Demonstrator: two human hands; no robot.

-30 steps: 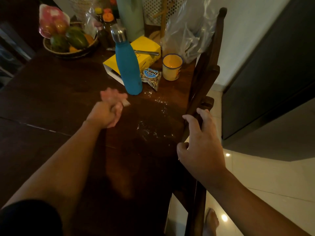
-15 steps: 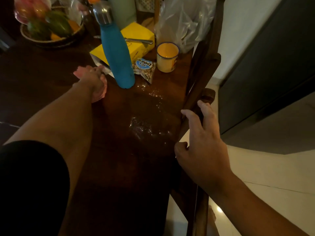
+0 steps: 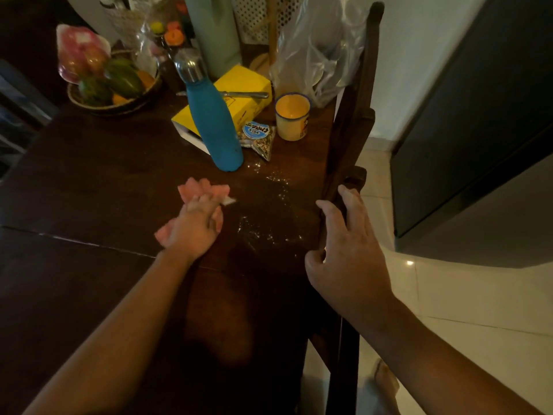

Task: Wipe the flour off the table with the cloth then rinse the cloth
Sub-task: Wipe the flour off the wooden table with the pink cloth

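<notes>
As things stand: the wiping step is in hand, with flour (image 3: 263, 232) lying on the table (image 3: 89, 175); rinsing has not begun.
Left hand (image 3: 194, 226): lies over the pink cloth (image 3: 203, 188), fingers laid forward along it, pressing it onto the wood.
Cloth place: bunched under that hand, just beside the flour, at its 9 o'clock.
Flour spread: the main scatter is at 3 o'clock of the cloth, and a thinner trail at 1 o'clock runs towards the snack packet (image 3: 258, 139).
Right hand (image 3: 347, 253): fingers curled over the chair frame (image 3: 353, 130) at the table's 3 o'clock edge.
Next move: likely a pressed sweep to 3 o'clock, then to 1 o'clock, keeping clear of the blue bottle (image 3: 215, 127) at 12 o'clock.
</notes>
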